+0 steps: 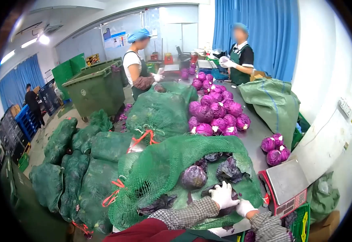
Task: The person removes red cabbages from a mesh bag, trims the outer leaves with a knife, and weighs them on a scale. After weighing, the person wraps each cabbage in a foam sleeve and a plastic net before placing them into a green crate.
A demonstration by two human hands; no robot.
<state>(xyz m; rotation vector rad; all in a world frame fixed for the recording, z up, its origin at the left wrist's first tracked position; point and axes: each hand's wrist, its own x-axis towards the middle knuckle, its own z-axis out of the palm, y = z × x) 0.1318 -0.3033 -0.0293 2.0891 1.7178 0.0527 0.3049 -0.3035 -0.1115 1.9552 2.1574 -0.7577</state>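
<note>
In a white glove, my left hand (pixel 223 195) rests over a dark red cabbage (pixel 227 210), fingers curved around its top. My right hand (pixel 244 207), also gloved, is closed at the cabbage's right side; its fingertips are partly hidden. The cabbage lies on an opened green mesh sack (pixel 155 167) at the near end of the table. Just beyond my left hand sits another unpeeled red cabbage (pixel 194 177), beside loose dark outer leaves (pixel 229 170). More dark leaves (pixel 157 205) lie by my left sleeve.
Peeled purple cabbages (pixel 216 109) are heaped up the table (pixel 254 139). At right stand a red-edged scale (pixel 286 181) and a green crate (pixel 303 220). Full mesh sacks (pixel 87 189) and a green bin (pixel 95 90) are left. Two co-workers (pixel 137 64) (pixel 240 56) stand farther along.
</note>
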